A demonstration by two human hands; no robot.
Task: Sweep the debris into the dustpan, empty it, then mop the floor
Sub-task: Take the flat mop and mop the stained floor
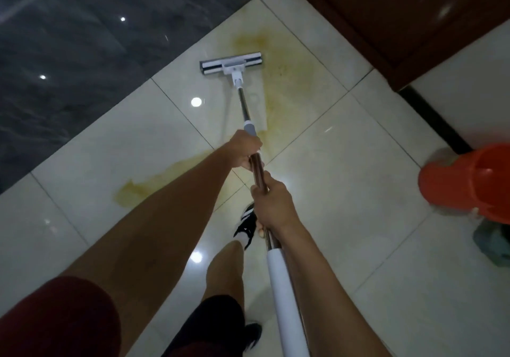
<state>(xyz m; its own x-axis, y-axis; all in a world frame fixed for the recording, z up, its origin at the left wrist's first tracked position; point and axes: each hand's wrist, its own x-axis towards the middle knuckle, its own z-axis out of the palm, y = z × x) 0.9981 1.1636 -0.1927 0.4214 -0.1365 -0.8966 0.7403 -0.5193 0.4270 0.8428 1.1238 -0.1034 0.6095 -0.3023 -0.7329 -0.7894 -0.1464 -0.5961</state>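
Observation:
A flat mop with a white and grey head rests on the cream tiled floor, inside a yellowish smear that spreads around it. A second yellow streak runs toward the lower left. The metal handle slants back toward me and ends in a white sleeve. My left hand is shut on the handle farther forward. My right hand is shut on it closer to me, just above the white sleeve.
An orange bucket stands at the right, with a bluish cloth beside it. A dark wooden cabinet fills the upper right. Dark grey glossy tiles cover the upper left. My leg and black-and-white shoe are below the hands.

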